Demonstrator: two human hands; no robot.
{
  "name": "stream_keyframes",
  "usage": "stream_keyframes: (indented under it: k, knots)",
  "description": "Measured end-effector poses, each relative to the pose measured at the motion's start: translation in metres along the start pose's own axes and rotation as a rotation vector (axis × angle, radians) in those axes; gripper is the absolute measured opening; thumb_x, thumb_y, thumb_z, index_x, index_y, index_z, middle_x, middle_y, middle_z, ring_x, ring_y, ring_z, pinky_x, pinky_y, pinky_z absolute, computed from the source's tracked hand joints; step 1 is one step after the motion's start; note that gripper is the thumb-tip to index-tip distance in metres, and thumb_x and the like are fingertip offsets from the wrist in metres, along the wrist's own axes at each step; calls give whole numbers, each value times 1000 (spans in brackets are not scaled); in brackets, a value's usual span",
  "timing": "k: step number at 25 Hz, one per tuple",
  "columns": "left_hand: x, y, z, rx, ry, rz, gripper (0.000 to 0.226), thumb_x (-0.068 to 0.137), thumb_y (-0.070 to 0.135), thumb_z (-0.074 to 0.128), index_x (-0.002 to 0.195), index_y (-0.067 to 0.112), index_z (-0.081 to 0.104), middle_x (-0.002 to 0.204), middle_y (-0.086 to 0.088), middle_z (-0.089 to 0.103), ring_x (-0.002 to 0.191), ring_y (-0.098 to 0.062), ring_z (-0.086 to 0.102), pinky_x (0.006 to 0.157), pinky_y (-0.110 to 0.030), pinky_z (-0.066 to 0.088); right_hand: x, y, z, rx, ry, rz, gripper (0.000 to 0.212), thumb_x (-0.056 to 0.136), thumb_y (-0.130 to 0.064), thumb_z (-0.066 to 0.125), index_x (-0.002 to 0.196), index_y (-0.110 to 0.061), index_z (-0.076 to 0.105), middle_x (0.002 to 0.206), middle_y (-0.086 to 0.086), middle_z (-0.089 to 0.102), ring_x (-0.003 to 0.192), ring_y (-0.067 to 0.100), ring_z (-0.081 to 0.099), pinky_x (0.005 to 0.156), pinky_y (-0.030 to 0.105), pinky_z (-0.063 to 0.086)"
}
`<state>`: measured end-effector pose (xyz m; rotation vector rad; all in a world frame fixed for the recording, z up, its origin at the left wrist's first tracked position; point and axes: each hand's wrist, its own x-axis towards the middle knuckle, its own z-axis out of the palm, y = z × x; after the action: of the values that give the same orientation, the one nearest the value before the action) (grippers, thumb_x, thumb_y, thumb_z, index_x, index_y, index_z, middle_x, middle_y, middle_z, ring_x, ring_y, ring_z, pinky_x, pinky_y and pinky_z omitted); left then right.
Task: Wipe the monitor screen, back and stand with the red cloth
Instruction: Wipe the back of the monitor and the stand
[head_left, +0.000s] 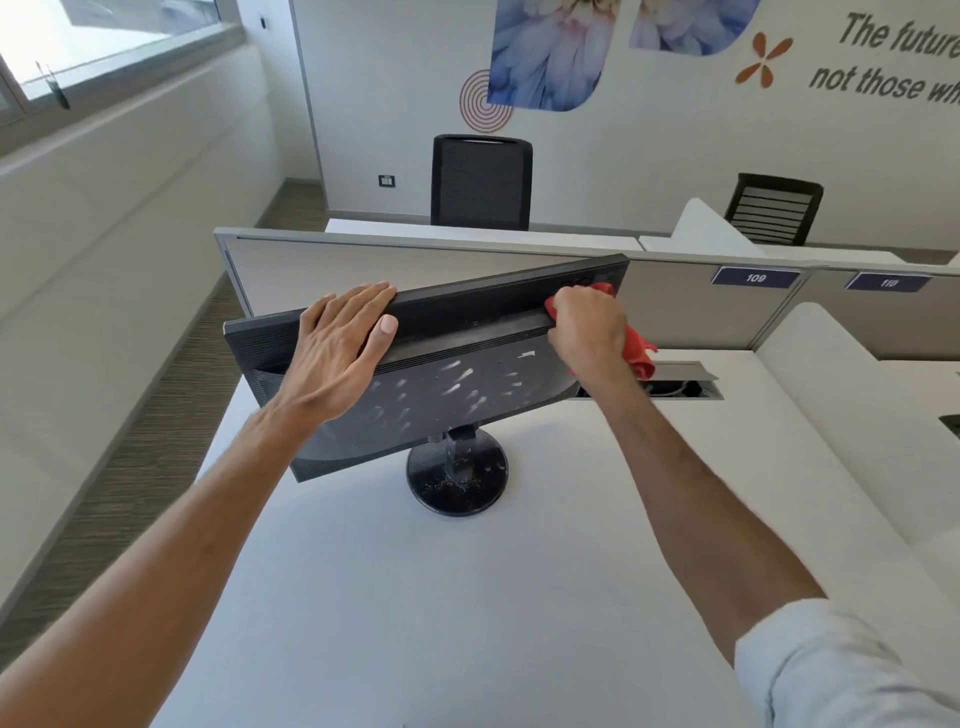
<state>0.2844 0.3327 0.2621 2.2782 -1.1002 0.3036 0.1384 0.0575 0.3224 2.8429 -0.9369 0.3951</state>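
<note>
Head view, left to right. Left hand (340, 348) lies flat and spread over the top edge of the black plastic flat-panel monitor (457, 389), steadying it; its rear shell faces the wearer and carries pale smears. Round black stand base (457, 478), dusty, rests on the white surface (415, 597). Right hand (589, 325) is closed around the bunched red cloth (636, 353), pressing it against the monitor's upper right rear edge. Likely risk: sideways wiping pressure near that corner could twist or tip the tilted panel on its small base if the flat, ungripping left hand slips.
</note>
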Motion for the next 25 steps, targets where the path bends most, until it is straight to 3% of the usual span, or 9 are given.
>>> stream_keyframes:
  k: [3,5,7,9,12,17,21,25]
  knots:
    - [3,1,1,2,3,-5,80,114,68,3,171,28,42,175,7,44,165,-11,30,135,-39,11,-11,-11,-6,162,-74,-197,37,90,-13,68,119,-32,80,112,-1,79,100,28,71,89,39,54]
    - [3,2,4,8,7,6,77,115,67,4,172,29,41,175,6,43,165,-11,30,135,-37,9,-13,3,-11,342,-115,-224,54,81,-11,59,118,-43,80,117,-14,79,105,22,71,94,38,58]
    - [1,1,5,13,12,10,75,116,65,6,172,29,41,175,6,43,165,-12,30,135,-37,8,-8,29,-10,433,28,-83,58,75,-13,54,118,-44,79,113,-15,80,106,21,73,91,37,60]
    - [0,0,4,16,16,6,75,116,65,6,171,28,41,175,6,43,165,-12,30,135,-37,7,-3,58,-9,354,116,137,51,82,-11,59,121,-36,79,108,-5,80,102,29,73,82,35,57]
    - [1,3,5,34,17,17,76,116,65,6,171,27,41,175,5,44,164,-13,31,136,-39,9,10,81,-4,213,58,336,35,90,-12,68,122,-24,78,105,9,77,96,37,70,76,36,48]
    - [-1,3,7,43,37,28,74,116,65,10,169,26,43,172,4,47,163,-16,34,137,-43,11,6,22,15,25,20,114,23,93,-11,71,115,-16,75,115,11,74,107,37,70,80,41,55]
    - [2,2,7,46,42,24,74,116,66,11,169,26,44,171,4,48,162,-15,35,137,-43,11,-11,-20,12,43,50,47,17,91,-13,76,108,-15,74,112,9,73,105,34,68,74,39,47]
    - [5,0,9,50,49,33,74,116,67,12,168,26,45,170,4,49,162,-15,35,137,-42,9,-36,-43,18,175,79,-180,33,86,-9,75,116,-23,77,118,-2,75,107,28,69,84,39,56]
